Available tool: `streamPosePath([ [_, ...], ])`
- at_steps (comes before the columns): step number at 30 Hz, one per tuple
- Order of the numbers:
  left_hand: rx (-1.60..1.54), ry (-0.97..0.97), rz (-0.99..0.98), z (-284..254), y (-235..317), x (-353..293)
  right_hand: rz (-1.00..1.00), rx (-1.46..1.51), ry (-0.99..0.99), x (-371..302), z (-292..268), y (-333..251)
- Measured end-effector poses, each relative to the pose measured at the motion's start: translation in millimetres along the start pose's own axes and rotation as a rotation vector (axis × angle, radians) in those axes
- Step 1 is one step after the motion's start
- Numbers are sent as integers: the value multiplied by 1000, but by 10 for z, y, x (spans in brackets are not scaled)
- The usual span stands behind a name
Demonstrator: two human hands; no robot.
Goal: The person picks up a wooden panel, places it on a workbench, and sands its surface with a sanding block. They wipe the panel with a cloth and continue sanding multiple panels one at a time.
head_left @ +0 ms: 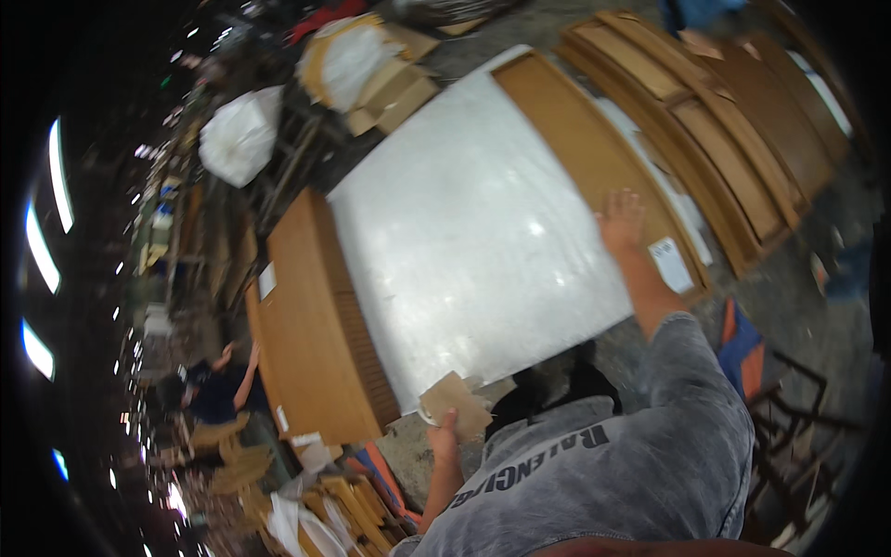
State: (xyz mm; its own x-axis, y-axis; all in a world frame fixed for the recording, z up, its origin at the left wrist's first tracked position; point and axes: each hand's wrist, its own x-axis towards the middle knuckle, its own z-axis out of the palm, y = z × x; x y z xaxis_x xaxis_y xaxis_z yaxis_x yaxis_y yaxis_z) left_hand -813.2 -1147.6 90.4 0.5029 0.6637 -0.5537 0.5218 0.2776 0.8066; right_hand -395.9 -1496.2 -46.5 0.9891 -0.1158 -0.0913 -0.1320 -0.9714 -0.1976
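Note:
My left hand (445, 431) is closed on a flat tan piece (458, 405) that looks like cardboard, at the near edge of a wide white sheet (464, 213). A pale curved rim shows beside that piece; I cannot tell what it is. My right hand (622, 221) lies flat with fingers spread, where the white sheet meets a brown wooden panel (580, 139) on the right. A white label (670, 265) is on that panel near my forearm. Left of the sheet stands a brown wooden panel with a ribbed side (320, 334).
More framed wooden panels (691, 121) stand at the far right. Beyond the sheet are an open cardboard box (390, 93) and a white plastic bag (241, 137). Another person (218, 385) reaches toward the left panel. Metal frames (789, 436) stand near right.

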Motion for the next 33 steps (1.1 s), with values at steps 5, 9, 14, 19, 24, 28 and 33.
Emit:
streamPosePath([
  [5, 130, 96, 21, -106, -3, -63, -8, -100, 31, 749, -93, -256],
  [9, 292, 45, -54, -194, -89, -83, 30, -151, 96, 916, -43, -340],
  [14, 577, -12, 28, -385, -196, -48, -130, -98, 109, 245, 176, -367],
  [19, 809, 61, -27, -1053, -471, -129, -211, 43, 162, -1052, 514, -565],
  [24, 804, 162, -220, -1810, -636, -85, -186, 193, 53, -2053, 729, -840],
  [28, 598, -108, -91, -2382, -514, 336, -282, 607, -176, -2414, 722, -1201],
  [33, 371, -548, 150, -2529, 37, 944, -162, 949, -1014, -3258, 237, -2520],
])
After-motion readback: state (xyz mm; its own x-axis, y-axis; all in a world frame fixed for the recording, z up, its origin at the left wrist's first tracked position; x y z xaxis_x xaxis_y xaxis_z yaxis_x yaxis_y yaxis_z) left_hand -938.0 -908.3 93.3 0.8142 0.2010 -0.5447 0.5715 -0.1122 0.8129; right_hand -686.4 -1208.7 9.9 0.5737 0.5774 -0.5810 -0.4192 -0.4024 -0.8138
